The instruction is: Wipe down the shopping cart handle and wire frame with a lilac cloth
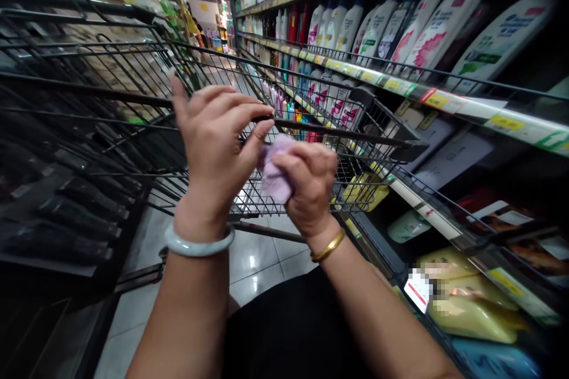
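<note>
A crumpled light-purple cloth (pixel 276 174) is bunched in my right hand (pixel 311 180), whose fingers are closed around it. A gold bracelet circles the right wrist. My left hand (pixel 217 130) is raised just left of the cloth, its little finger sticking up and the other fingers reaching to the right. Its thumb and fingertips come close together near the dark rim bar of the shopping cart (pixel 338 129); I cannot tell whether they touch it. Nothing shows held in the left hand. A pale bangle sits on that wrist. Both hands are over the wire cart.
On the right, shelves (pixel 400 80) with price labels hold rows of shampoo bottles (pixel 444 29). Yellow packs (pixel 473 317) lie on a lower shelf. Dark bottles (pixel 75 213) and packaged goods line the left. Pale floor tiles (pixel 258 266) show below the cart.
</note>
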Demonstrator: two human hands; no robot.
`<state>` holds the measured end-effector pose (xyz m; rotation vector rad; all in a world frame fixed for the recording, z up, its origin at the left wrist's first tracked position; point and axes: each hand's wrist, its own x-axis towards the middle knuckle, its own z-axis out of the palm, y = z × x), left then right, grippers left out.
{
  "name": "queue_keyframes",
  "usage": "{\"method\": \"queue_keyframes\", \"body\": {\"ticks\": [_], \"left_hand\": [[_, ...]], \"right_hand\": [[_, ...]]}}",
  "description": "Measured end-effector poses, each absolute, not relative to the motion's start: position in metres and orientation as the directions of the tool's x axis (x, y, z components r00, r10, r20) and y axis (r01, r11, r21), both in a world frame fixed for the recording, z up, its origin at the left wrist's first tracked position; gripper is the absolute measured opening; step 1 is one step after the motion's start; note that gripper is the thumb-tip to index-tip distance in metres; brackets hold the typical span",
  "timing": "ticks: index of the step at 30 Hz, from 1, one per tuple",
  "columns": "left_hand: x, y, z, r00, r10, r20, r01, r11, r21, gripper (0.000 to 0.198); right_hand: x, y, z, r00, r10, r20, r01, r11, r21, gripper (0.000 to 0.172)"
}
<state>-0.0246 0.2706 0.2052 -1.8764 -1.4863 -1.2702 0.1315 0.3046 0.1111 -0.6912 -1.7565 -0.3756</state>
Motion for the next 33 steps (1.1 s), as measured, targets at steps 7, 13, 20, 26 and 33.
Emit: {"method": "queue_keyframes", "body": {"ticks": [7, 13, 20, 26, 33], "left_hand": [[-0.008, 0.288, 0.191, 0.047, 0.552, 0.833, 0.906, -0.374, 0.197, 0.032], [-0.016, 0.293, 0.191, 0.008, 0.555, 0.832, 0.881, -0.398, 0.257, 0.038], [-0.022, 0.292, 0.191, 0.001, 0.560, 0.829, 0.919, -0.327, 0.220, 0.048], [-0.030, 0.292, 0.190, -0.029, 0.556, 0.831, 0.921, -0.308, 0.238, 0.048], [-0.037, 0.292, 0.191, -0.059, 0.524, 0.850, 0.904, -0.333, 0.269, 0.039]], "right_hand": [[0.134, 0.315, 0.091, -0.313, 0.220, 0.924, 0.633, 0.774, 0.030, 0.008], [0.150, 0.315, 0.109, -0.126, 0.213, 0.969, 0.676, 0.733, -0.074, 0.015], [0.144, 0.308, 0.104, -0.250, 0.218, 0.943, 0.635, 0.773, -0.011, 0.014], [0.151, 0.308, 0.118, -0.094, 0.220, 0.971, 0.676, 0.730, -0.100, 0.016], [0.149, 0.302, 0.116, -0.240, 0.133, 0.962, 0.614, 0.788, 0.044, 0.010]]}}
